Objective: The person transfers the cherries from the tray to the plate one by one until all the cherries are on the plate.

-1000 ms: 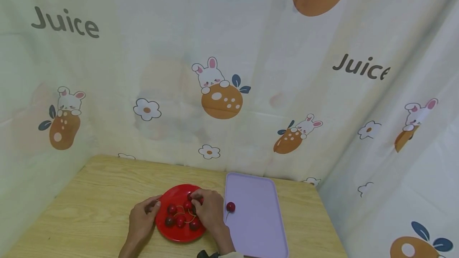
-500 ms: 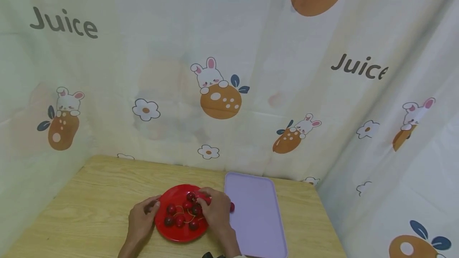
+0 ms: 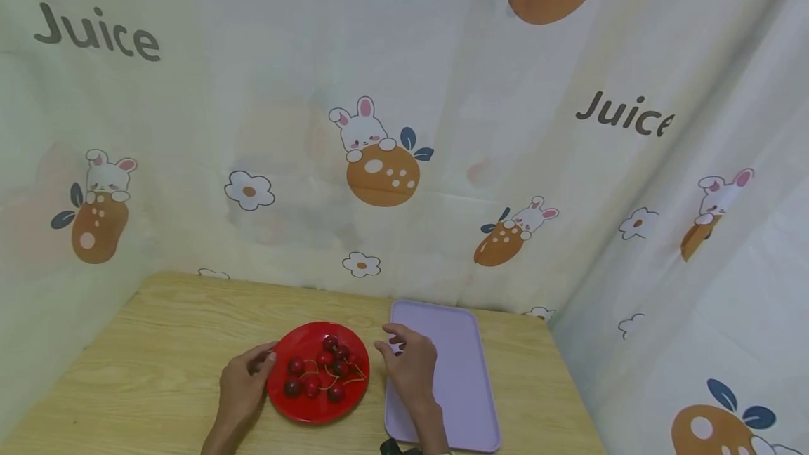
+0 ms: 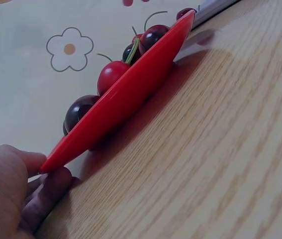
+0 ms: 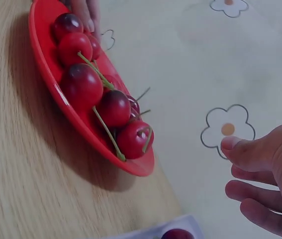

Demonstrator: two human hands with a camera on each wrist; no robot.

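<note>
A red plate full of cherries, several with green stems, rests on the wooden table. My left hand holds the plate's left rim; in the left wrist view its thumb lies at the top edge and its fingers are below. Past the plate's right side, my right hand is over the lilac tray with thumb and fingers apart and nothing between them. One dark cherry sits on that tray in the right wrist view; in the head view the right hand mostly hides it.
The wooden table carries the plate on the left and the tray on the right, with a narrow gap between them. A pale printed curtain encloses the back and both sides.
My right hand has left the cherries at the plate's right side and moved right, over the tray. The left hand stays on the plate's rim. The head view has shifted slightly.
</note>
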